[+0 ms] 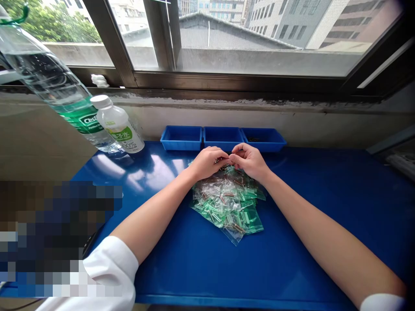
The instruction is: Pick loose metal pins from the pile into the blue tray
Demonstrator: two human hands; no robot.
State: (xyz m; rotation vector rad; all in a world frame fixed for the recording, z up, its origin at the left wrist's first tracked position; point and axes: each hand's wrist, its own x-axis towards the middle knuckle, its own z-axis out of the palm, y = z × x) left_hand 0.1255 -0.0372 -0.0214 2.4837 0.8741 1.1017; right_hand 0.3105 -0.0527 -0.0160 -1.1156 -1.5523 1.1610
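White sleeve (pixel 110 259); hands (pixel 207 163) finger-curled, hold unclear; plastic bags (pixel 223 201) below; large bottle (pixel 76 101) "Cest"; small bottle (pixel 118 123) "00%"

Small white-capped bottle (pixel 113 114): its label (pixel 122 134) shows "子水" in white on green, preceded by a character only partly legible; below, dark print reads "00%", any leading digit unclear. Large bottle (pixel 48 73), just left of the small bottle: its green label (pixel 73 122) shows "Cest" in white on a dark patch; the word's end meets the small bottle's edge. Finer print on both is illegible.
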